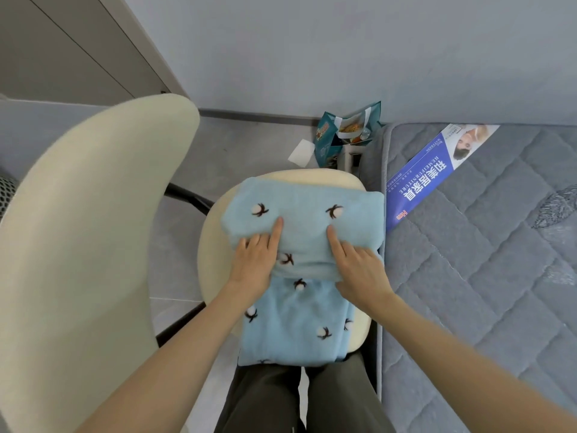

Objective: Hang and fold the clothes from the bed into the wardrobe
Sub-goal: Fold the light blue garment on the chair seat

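left hand [253, 264] and right hand [363, 275] both gripped the folded-over part of the fuzzy blue garment [299, 207] on the chair seat [208, 260]

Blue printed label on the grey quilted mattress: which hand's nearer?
Right. The right hand holds the light blue fleece garment just left of the blue printed label; the left hand holds the garment's other side, farther off.
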The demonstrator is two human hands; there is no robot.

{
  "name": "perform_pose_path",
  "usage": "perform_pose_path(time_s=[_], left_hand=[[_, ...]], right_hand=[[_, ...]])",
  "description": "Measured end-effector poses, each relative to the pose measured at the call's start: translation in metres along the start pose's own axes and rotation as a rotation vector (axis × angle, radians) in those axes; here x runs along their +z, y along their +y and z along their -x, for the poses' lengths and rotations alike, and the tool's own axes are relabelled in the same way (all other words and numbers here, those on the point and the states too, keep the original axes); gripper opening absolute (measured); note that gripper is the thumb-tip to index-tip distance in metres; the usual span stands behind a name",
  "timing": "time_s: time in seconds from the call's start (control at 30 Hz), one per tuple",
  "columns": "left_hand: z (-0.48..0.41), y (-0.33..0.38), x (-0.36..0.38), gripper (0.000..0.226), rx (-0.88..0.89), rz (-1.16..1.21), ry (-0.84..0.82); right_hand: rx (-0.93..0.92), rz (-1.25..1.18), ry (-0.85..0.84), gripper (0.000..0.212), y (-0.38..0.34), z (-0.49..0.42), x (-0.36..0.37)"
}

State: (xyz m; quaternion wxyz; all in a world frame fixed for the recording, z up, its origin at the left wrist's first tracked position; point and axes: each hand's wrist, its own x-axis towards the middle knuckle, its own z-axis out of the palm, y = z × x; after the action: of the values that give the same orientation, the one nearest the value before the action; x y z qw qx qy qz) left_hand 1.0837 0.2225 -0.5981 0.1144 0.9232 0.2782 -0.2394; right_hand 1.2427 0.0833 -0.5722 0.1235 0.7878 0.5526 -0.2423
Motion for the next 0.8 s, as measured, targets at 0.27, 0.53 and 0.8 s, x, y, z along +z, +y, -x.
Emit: perform_pose_path(time_s=[0.27, 0.53, 0.8], left_hand=[[-0.001, 0.000, -0.008, 0.053, -0.018, 0.317, 0.351], [-0.050, 0.012, 0.031, 0.058, -0.107, 0.182, 0.250], [-0.051, 0.012, 0.073, 0.055, -0.055, 0.173, 0.360]], right_hand=[[0.062, -0.154, 0.486, 0.044, -0.009, -0.017, -0.008], [0.155, -0.113, 0.243, 0.055, 0.002, -0.054, 0.043], [0.072, -0.121, 0.259, 0.062, 0.011, -0.055, 0.082]])
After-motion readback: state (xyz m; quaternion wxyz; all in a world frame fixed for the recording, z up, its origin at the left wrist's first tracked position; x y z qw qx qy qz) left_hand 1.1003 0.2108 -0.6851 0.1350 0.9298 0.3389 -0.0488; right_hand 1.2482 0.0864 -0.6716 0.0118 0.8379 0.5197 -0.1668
